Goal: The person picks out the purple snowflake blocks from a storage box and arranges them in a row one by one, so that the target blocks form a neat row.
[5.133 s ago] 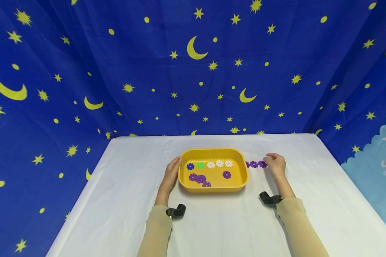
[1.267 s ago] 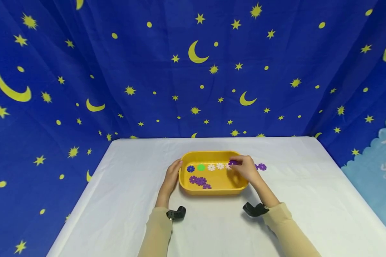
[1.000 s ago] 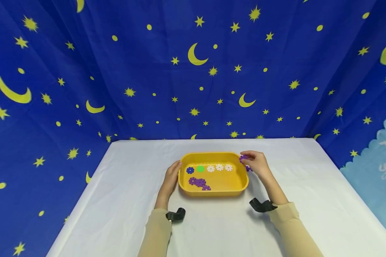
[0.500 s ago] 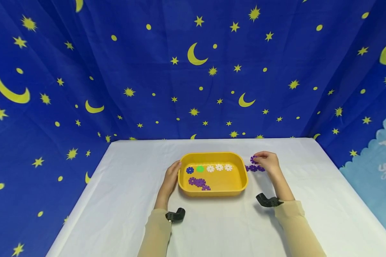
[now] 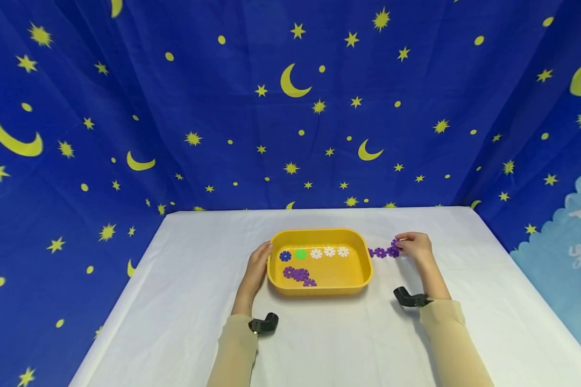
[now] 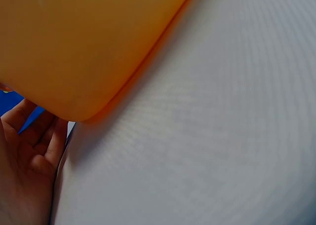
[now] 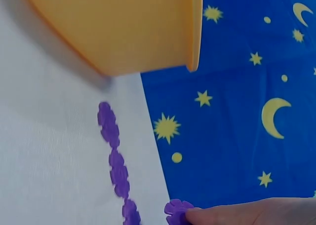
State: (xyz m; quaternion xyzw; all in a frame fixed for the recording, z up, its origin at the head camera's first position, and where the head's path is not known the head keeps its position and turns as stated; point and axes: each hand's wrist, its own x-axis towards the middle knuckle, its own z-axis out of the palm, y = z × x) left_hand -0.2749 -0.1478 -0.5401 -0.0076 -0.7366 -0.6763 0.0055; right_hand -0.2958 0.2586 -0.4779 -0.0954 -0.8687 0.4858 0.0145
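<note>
My right hand pinches a purple snowflake disc between thumb and fingers. It is raised over the far end of a row of purple discs, which lies on the table just right of the yellow tray. My left hand rests against the tray's left side, fingertips at the rim; its fingers lie along the outer wall. In the tray a blue disc, a green disc and white discs form a line, with several overlapping purple discs nearer me.
White cloth covers the table. Behind it and at the sides hangs a blue curtain with yellow moons and stars. A black wrist camera sits on the left wrist, another camera on the right.
The lone purple disc at the tray's right side was picked up by my right hand. It has been carried rightward out of the tray to the row's far end. My left hand stays put.
</note>
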